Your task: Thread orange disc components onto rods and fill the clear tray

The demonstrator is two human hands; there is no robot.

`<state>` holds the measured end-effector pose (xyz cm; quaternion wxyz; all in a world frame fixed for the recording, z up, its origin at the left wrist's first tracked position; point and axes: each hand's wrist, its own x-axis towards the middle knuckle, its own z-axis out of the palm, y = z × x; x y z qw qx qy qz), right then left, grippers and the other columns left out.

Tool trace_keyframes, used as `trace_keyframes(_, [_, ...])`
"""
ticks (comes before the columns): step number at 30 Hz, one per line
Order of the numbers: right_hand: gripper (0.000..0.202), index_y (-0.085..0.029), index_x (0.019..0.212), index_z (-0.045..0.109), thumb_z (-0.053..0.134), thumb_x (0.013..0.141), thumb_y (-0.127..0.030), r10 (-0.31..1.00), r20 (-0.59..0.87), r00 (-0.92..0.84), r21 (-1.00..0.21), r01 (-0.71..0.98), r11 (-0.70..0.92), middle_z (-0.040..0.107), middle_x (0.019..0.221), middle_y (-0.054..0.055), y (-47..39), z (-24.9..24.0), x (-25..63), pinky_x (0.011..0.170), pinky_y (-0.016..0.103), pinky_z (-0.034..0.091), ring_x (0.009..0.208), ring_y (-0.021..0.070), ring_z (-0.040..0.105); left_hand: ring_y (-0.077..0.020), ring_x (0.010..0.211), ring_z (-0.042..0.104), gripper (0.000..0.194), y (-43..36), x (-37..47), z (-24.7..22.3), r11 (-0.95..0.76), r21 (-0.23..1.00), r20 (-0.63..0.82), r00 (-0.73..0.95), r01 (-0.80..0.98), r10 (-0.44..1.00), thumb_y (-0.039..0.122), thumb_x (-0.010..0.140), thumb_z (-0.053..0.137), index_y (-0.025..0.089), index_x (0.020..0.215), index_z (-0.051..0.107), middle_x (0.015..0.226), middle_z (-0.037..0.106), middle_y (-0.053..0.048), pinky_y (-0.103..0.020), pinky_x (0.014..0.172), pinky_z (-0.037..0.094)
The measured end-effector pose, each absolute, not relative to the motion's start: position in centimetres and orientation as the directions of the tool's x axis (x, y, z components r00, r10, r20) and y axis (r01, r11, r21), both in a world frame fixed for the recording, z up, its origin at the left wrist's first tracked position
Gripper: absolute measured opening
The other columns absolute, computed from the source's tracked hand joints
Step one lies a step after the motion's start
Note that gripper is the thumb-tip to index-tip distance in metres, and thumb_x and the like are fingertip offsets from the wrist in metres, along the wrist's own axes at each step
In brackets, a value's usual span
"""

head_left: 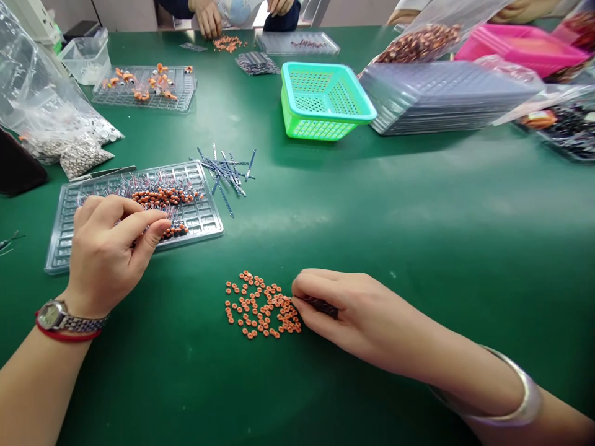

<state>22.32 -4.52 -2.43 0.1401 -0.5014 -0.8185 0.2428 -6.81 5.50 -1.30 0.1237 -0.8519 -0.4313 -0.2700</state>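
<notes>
My left hand [109, 251], with a watch and a red band at the wrist, is over a clear compartment tray [211, 223] that holds many small orange-and-black parts with thin wires [160, 196]. Its thumb and index finger are pinched together; anything between them is too small to make out. Beside a scattered group of small orange rings [260, 306], my right hand [346, 310] is closed, thumb against index finger, at the rings' right edge. A dark thing shows under its curled fingers, but I cannot make out what it is.
Blue-and-white strips [227, 173] lie behind the left tray. Farther back are a green basket [328, 102], stacked clear trays [446, 96], a pink basket [520, 49] and a tray of orange parts [144, 87]. Bags [60, 124] stand at left. Another person's hand [207, 17] works across the table.
</notes>
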Motion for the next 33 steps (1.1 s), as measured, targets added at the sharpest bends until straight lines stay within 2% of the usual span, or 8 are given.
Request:
trace_keyframes(6, [0.029, -0.022, 0.067, 0.023, 0.039, 0.09, -0.015, 0.875, -0.06, -0.481, -0.536, 0.755, 0.378, 0.035, 0.061, -0.004, -4.3, -2.4, 22.1, 0.049, 0.024, 0.028, 0.052, 0.0118, 0.031, -0.0238, 0.083, 0.052, 0.017, 5.2, -6.6, -1.2, -0.618, 0.043, 0.579, 0.484, 0.785, 0.656, 0.036, 0.088, 0.055, 0.03, 0.096, 0.069, 0.087, 0.064, -0.005, -0.042, 0.08, 0.044])
trace_keyframes(10, [0.029, -0.023, 0.066, 0.024, 0.038, 0.09, -0.015, 0.873, -0.068, -0.482, -0.546, 0.751, 0.372, 0.036, 0.061, -0.004, -4.3, -2.4, 22.0, 0.049, 0.025, 0.029, 0.052, 0.0119, 0.031, -0.0216, 0.08, 0.053, 0.015, 4.4, -5.7, -1.1, -0.674, 0.086, 0.615, 0.493, 0.734, 0.615, 0.031, 0.087, 0.059, 0.025, 0.095, 0.069, 0.085, 0.064, -0.005, -0.04, 0.077, 0.044])
trace_keyframes(13, [0.027, -0.022, 0.065, 0.033, 0.04, 0.091, -0.018, 0.889, -0.093, -0.448, -0.59, 0.744, 0.313, 0.04, 0.06, -0.004, -4.5, -2.1, 22.2, 0.049, 0.025, 0.03, 0.052, 0.0122, 0.034, -0.0184, 0.077, 0.054, 0.013, 2.6, -3.7, -1.2, -0.73, 0.225, 0.577, 0.515, 0.645, 0.633, 0.027, 0.085, 0.061, 0.022, 0.095, 0.068, 0.083, 0.064, -0.004, -0.037, 0.074, 0.043])
trace_keyframes(16, [0.023, -0.021, 0.07, 0.047, 0.043, 0.093, -0.024, 0.899, -0.141, -0.414, -0.684, 0.698, 0.214, 0.05, 0.062, -0.001, -4.8, -1.4, 22.6, 0.05, 0.024, 0.036, 0.054, 0.013, 0.042, -0.0154, 0.074, 0.053, 0.013, 0.2, -1.1, -1.5, -0.732, 0.455, 0.435, 0.591, 0.507, 0.679, 0.025, 0.088, 0.057, 0.021, 0.094, 0.068, 0.079, 0.063, -0.002, -0.032, 0.069, 0.045])
trace_keyframes(22, [0.023, -0.021, 0.077, 0.063, 0.049, 0.092, -0.033, 0.913, -0.096, -0.397, -0.827, 0.542, 0.149, 0.065, 0.069, 0.003, -5.4, -0.6, 22.6, 0.055, 0.026, 0.046, 0.06, 0.016, 0.058, -0.0141, 0.077, 0.06, 0.014, -2.9, 1.9, -1.5, -0.506, 0.764, 0.134, 0.668, 0.4, 0.732, 0.023, 0.089, 0.055, 0.02, 0.087, 0.068, 0.083, 0.069, -0.001, -0.027, 0.072, 0.048])
trace_keyframes(27, [0.026, -0.022, 0.086, 0.071, 0.058, 0.086, -0.045, 0.932, -0.097, -0.349, -0.935, 0.352, 0.034, 0.071, 0.078, 0.006, -5.4, -1.4, 22.3, 0.063, 0.028, 0.053, 0.07, 0.0208, 0.065, -0.0124, 0.07, 0.061, 0.012, -3.2, 2.2, -0.8, -0.31, 0.869, 0.003, 0.624, 0.385, 0.781, 0.019, 0.086, 0.059, 0.022, 0.082, 0.07, 0.076, 0.07, 0.001, -0.025, 0.067, 0.047])
trace_keyframes(31, [0.032, -0.021, 0.076, 0.072, 0.069, 0.076, -0.053, 0.902, -0.179, -0.393, -0.977, 0.178, -0.117, 0.07, 0.072, 0.006, -5.2, -1.6, 22.4, 0.059, 0.028, 0.054, 0.065, 0.0196, 0.064, -0.0105, 0.064, 0.059, 0.01, -3.5, 2.2, -0.4, -0.32, 0.892, 0.065, 0.612, 0.318, 0.788, 0.019, 0.084, 0.061, 0.021, 0.078, 0.07, 0.071, 0.069, 0.002, -0.022, 0.064, 0.047])
trace_keyframes(33, [0.034, -0.021, 0.075, 0.072, 0.072, 0.072, -0.055, 0.896, -0.203, -0.394, -0.978, 0.133, -0.163, 0.069, 0.07, 0.005, -5.0, -1.6, 22.7, 0.057, 0.027, 0.053, 0.062, 0.0185, 0.062, -0.0102, 0.063, 0.059, 0.01, -3.4, 1.9, 0.0, -0.364, 0.863, 0.08, 0.615, 0.352, 0.785, 0.02, 0.084, 0.061, 0.021, 0.078, 0.069, 0.07, 0.068, 0.002, -0.022, 0.063, 0.046])
